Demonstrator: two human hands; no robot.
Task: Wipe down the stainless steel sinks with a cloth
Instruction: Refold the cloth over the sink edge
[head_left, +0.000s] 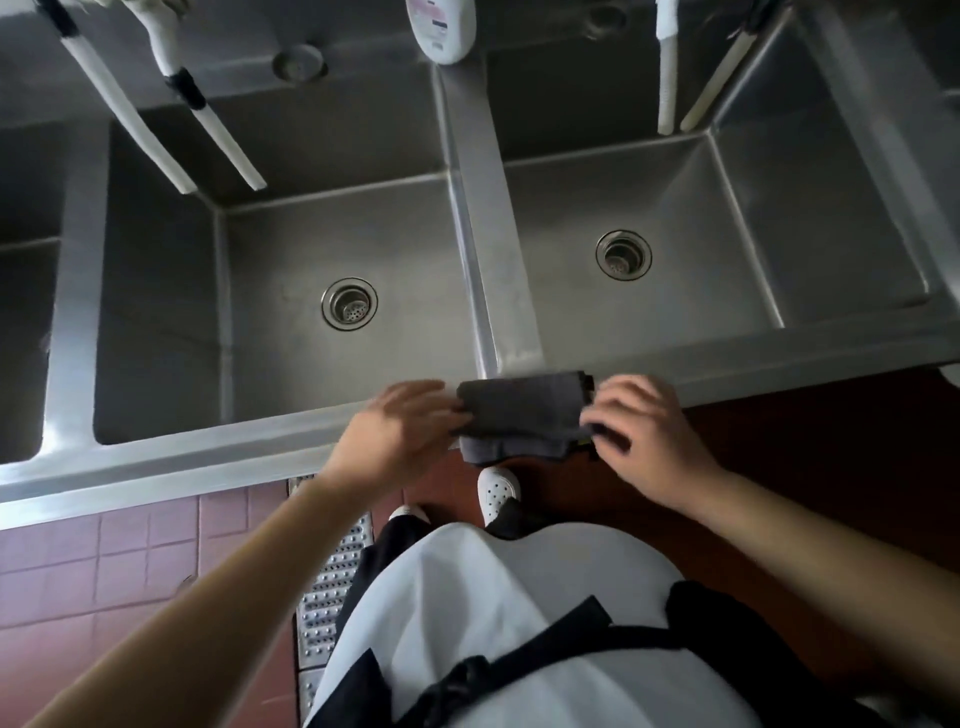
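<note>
Both hands, left hand (402, 423) and right hand (641, 428), grip a folded dark cloth (524, 413) on the sink rim (208, 452).

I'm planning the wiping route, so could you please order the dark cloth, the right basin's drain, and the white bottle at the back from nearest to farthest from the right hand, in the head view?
1. The dark cloth, on the front rim, touching the right hand.
2. The right basin's drain, mid-basin, beyond the hand.
3. The white bottle, at the back over the divider.
</note>
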